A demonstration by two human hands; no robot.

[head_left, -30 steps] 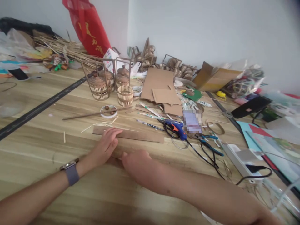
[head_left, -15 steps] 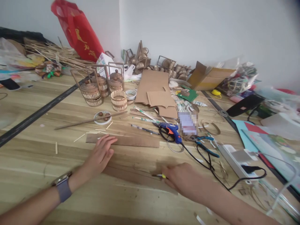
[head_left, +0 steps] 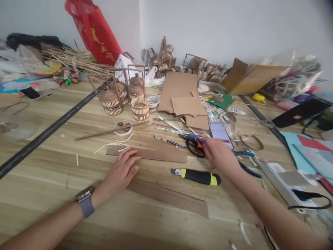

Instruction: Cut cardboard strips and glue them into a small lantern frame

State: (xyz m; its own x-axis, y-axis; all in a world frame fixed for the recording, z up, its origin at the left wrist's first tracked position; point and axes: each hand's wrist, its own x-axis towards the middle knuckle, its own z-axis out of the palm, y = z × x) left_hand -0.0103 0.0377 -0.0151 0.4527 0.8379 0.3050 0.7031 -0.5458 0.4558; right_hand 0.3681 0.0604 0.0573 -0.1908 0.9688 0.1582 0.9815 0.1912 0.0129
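Observation:
My left hand [head_left: 126, 168] lies with fingers stretched out, its fingertips on a narrow brown cardboard strip [head_left: 163, 154]. A small white sliver [head_left: 124, 149] shows beside those fingertips. Over on the right, my right hand [head_left: 220, 154] is closed around the handle of a blue glue gun [head_left: 194, 138]; most of the handle is hidden by the hand. A yellow-and-black utility knife [head_left: 199, 176] rests on the table between my hands, blade pointing left. Nearer to me lies a second cardboard strip [head_left: 171, 198] with a line along it. Several thin pale sticks [head_left: 117, 143] are scattered beyond my left hand.
Small lidded slatted baskets [head_left: 110, 100] and an open one [head_left: 140, 109] stand at the back left. Flat cardboard [head_left: 179, 92] lies behind the pen [head_left: 170, 141]. A phone [head_left: 221, 133], pliers [head_left: 248, 168] and a white power strip [head_left: 281, 180] occupy the right side.
My right hand has let go of the utility knife, which now lies on the table, and has moved forward onto the glue gun. My left hand stays by the far strip. The view has shifted slightly.

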